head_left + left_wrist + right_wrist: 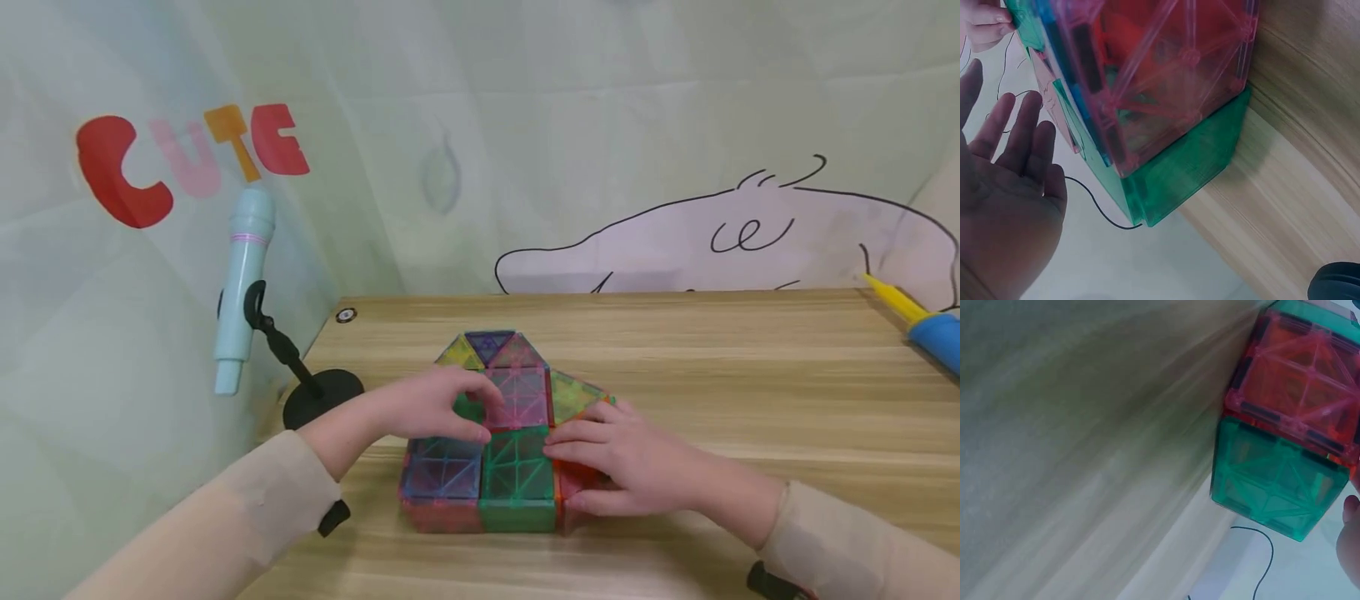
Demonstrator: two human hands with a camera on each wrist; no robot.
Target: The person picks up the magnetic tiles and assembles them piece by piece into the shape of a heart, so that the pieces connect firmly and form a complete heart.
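A low structure of translucent magnetic tiles (517, 467) sits on the wooden table in the head view, with blue, green and pink squares and small triangles along its back. My left hand (438, 404) hovers over its left part, thumb and fingers apart and curved. In the left wrist view the left hand (1016, 181) shows loosely bent fingers, nothing between them, beside a pink tile (1179, 75) and a green tile (1191, 162). My right hand (630, 458) rests along the structure's right side, fingertips at the top edge. The right wrist view shows little of the right hand (1350, 544).
A light blue toy microphone (246, 283) is held in a black stand (322, 396) at the left. A blue and yellow pointed object (918, 321) lies at the far right. Pale cloth (480, 150) with letters and a line drawing hangs behind the table (750, 333).
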